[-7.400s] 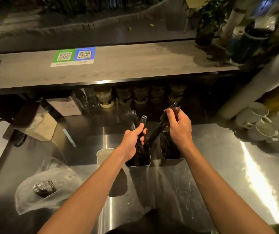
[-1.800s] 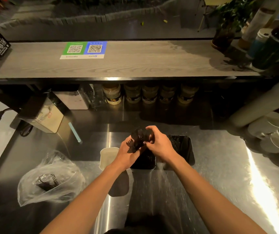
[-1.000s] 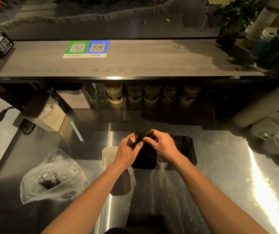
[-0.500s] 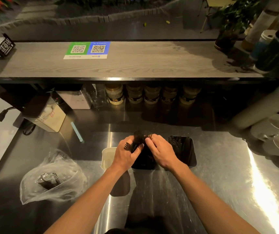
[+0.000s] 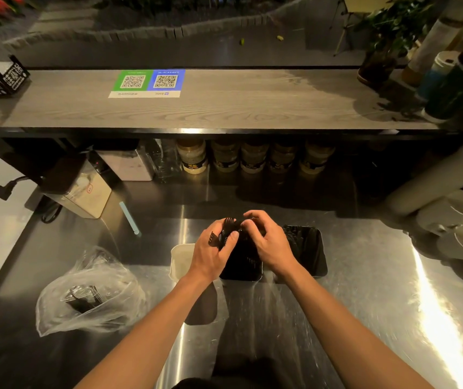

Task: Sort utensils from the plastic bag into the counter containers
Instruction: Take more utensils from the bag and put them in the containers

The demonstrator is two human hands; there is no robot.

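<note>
Gripping a bunch of black forks [image 5: 226, 231] in left hand [image 5: 209, 255], thumb clamped across, tines pointing up and away. Pinching the top of the same bunch with right hand [image 5: 268, 244], fingers curled over the tines. Holding it right above the middle bin [image 5: 241, 272], lower ends lost in the dark of the bin; can't tell whether touching bottom.

Just right of right hand: second black bin [image 5: 313, 249], dark contents, type unreadable. Just left of left hand, partly under the wrist: white tub [image 5: 179, 261], contents not visible.

Well left of left hand and nearer the body: clear bag [image 5: 90, 293] slumped on steel counter [image 5: 365, 304], a few black utensils [image 5: 83, 300] inside.

Beyond left hand, further left: pale blue straw [image 5: 129, 219] flat on counter, then a beige box [image 5: 84, 192] with a cable beside it.

Straight beyond both hands, under the wood shelf [image 5: 252, 108]: row of jars [image 5: 193, 160]. On shelf, up-left of hands: green/blue QR card [image 5: 147, 82]. Far right of right hand: cluster of white mugs [image 5: 460, 220].
</note>
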